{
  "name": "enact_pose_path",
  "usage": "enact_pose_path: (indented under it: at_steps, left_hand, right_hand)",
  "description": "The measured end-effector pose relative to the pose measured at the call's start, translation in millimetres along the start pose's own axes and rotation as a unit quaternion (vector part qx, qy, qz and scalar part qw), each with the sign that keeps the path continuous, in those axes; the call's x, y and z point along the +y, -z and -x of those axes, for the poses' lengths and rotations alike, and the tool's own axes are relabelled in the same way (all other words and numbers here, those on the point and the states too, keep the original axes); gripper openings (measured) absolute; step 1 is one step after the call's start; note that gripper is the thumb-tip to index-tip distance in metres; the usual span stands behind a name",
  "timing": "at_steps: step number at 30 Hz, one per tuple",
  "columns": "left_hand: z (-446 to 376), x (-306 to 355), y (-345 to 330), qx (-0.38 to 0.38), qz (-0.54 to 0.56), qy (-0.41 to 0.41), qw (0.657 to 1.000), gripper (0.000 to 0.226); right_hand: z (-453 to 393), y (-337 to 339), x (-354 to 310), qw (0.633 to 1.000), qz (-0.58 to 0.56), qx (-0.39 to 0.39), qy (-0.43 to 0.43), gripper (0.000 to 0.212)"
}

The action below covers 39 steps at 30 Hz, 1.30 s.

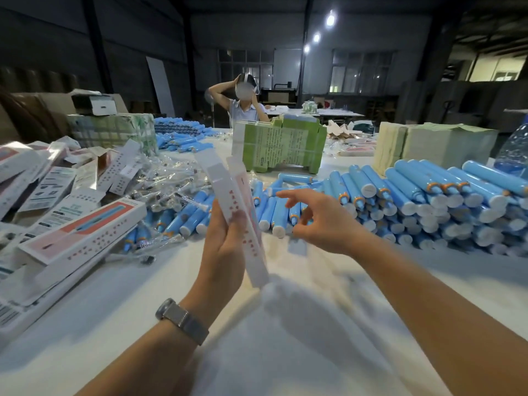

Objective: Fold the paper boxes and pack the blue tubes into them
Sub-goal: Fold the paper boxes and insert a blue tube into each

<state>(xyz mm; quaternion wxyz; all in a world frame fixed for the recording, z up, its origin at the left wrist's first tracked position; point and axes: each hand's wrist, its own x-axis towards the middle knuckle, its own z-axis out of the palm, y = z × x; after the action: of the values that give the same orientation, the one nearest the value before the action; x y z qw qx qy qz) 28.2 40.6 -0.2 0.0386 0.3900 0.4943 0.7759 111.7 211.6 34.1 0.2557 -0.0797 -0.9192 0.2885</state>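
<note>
Left hand (225,247) grips folded paper box (237,212) upright over table (285,338), top flap open. Right hand (317,221), fingers spread, empty, reaches toward blue tubes (414,201) just beyond. Packing step; next likely: pick one tube, align with box mouth.

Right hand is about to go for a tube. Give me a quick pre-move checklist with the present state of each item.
1. Paper box held by left hand: ok, gripped, tilted upright.
2. Top flap open for loading: ok, it stands up at the far end.
3. Right hand free: ok, fingers spread, holding nothing.
4. Blue tubes within reach: ok, the pile lies just beyond the fingers.
5. Box bottom closed: cannot tell.
6. Box empty: cannot tell.
</note>
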Motion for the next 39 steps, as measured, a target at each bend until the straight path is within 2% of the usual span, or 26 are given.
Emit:
enact_pose_path:
  at_steps: [2,3,5,9,12,14,17,20,23,24,26,28,30,32,34,37,39]
  left_hand:
    - [0.9,3.1,3.2,0.009,-0.007,-0.002,1.0,0.033]
    - [1.8,4.2,4.6,0.008,-0.027,-0.009,1.0,0.036]
    - [3.3,4.8,5.9,-0.006,-0.066,-0.015,0.998,0.041]
    - [4.2,2.7,6.4,-0.012,-0.132,-0.033,0.991,0.067]
    - [2.3,-2.9,7.7,0.001,-0.153,-0.066,0.986,0.059]
    - [1.4,-5.0,9.1,0.012,-0.161,-0.075,0.984,0.054]
    - [1.4,-7.1,11.6,0.009,-0.181,-0.081,0.98,0.046]
    - [1.6,-5.7,13.6,0.017,-0.212,-0.1,0.972,0.042]
    - [0.4,-9.4,16.2,0.043,-0.267,-0.095,0.958,0.031]
    - [0.2,-12.0,17.1,0.048,-0.271,-0.087,0.957,0.029]
    - [0.2,-14.1,17.5,0.043,-0.265,-0.076,0.96,0.028]
    - [0.4,-12.6,16.4,0.025,-0.258,-0.074,0.963,0.031]
    - [0.4,-11.9,16.4,0.013,-0.238,-0.07,0.969,0.028]
    - [0.3,-12.7,17.7,0.002,-0.237,-0.072,0.969,0.025]
    - [0.3,-10.7,17.7,0.001,-0.263,-0.103,0.959,0.022]
    - [-1.5,-10.8,17.7,-0.003,-0.29,-0.137,0.947,0.036]
    - [-2.1,-12.8,18.4,-0.024,-0.309,-0.143,0.94,0.05]
  right_hand:
    - [-3.9,-7.9,8.0,0.978,0.203,0.031,-0.03,0.069]
    - [-5.8,-13.2,13.0,0.961,0.271,0.01,-0.052,0.073]
    - [-10.5,-20.4,21.8,0.938,0.329,-0.048,-0.097,0.079]
    - [-16.1,-28.7,27.9,0.916,0.381,-0.087,-0.087,0.076]
    - [-22.4,-35.3,28.6,0.917,0.383,-0.094,-0.057,0.071]
    - [-26.5,-41.0,26.6,0.931,0.349,-0.106,-0.027,0.058]
    - [-28.3,-46.6,24.8,0.946,0.321,-0.05,-0.013,0.041]
    - [-26.3,-42.4,17.6,0.973,0.223,0.055,-0.021,0.04]
    - [-26.3,-25.8,-6.0,0.986,-0.038,0.147,-0.065,0.025]
    - [-24.2,-18.0,-15.8,0.973,-0.155,0.149,-0.084,0.025]
    - [-19.2,-4.3,-29.4,0.926,-0.347,0.106,-0.107,0.031]
    - [-15.6,1.7,-39.2,0.878,-0.457,0.081,-0.119,0.028]
    - [-14.9,0.9,-43.0,0.839,-0.513,0.12,-0.135,0.027]
    - [-14.8,-2.3,-45.0,0.809,-0.549,0.159,-0.138,0.015]
    - [-15.4,-3.0,-45.1,0.787,-0.578,0.179,-0.123,0.013]
    - [-16.6,-1.2,-43.5,0.786,-0.582,0.188,-0.095,0.025]
    - [-16.4,0.0,-45.3,0.798,-0.574,0.17,-0.071,0.042]
